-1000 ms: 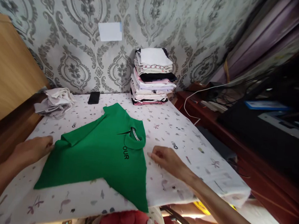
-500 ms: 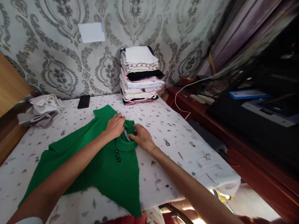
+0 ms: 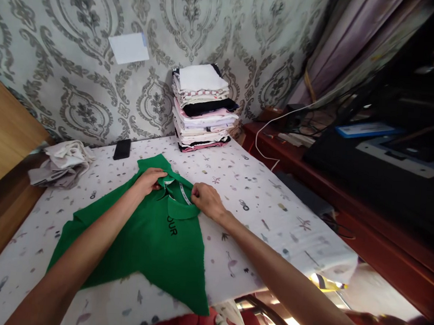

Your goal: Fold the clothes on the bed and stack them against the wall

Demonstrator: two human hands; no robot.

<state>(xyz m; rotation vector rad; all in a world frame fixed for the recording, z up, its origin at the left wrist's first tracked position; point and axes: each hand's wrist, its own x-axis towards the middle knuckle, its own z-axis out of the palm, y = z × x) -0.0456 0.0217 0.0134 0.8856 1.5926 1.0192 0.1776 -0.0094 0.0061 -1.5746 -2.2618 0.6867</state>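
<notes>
A green polo shirt point(image 3: 134, 241) lies spread on the table, its collar toward the right and dark letters on its chest. My left hand point(image 3: 151, 181) pinches the collar on its far left side, near the open button placket. At the collar's right end, my right hand point(image 3: 206, 199) has its fingers closed on the neck edge. Between the two hands the neck opening shows a pale tape along its inside. The fingertips of both hands are partly hidden by cloth.
A tall stack of folded clothes point(image 3: 201, 107) stands against the wall. A black phone point(image 3: 122, 149) and a crumpled pale cloth point(image 3: 64, 160) lie at the back left. The patterned sheet point(image 3: 260, 234) covers the table. A white cable point(image 3: 258, 140) hangs by the red-brown cabinet point(image 3: 380, 251).
My left hand has moved left along the collar and drawn it open, so more of the neck opening shows. My right hand's fingers have closed on the collar's right end.
</notes>
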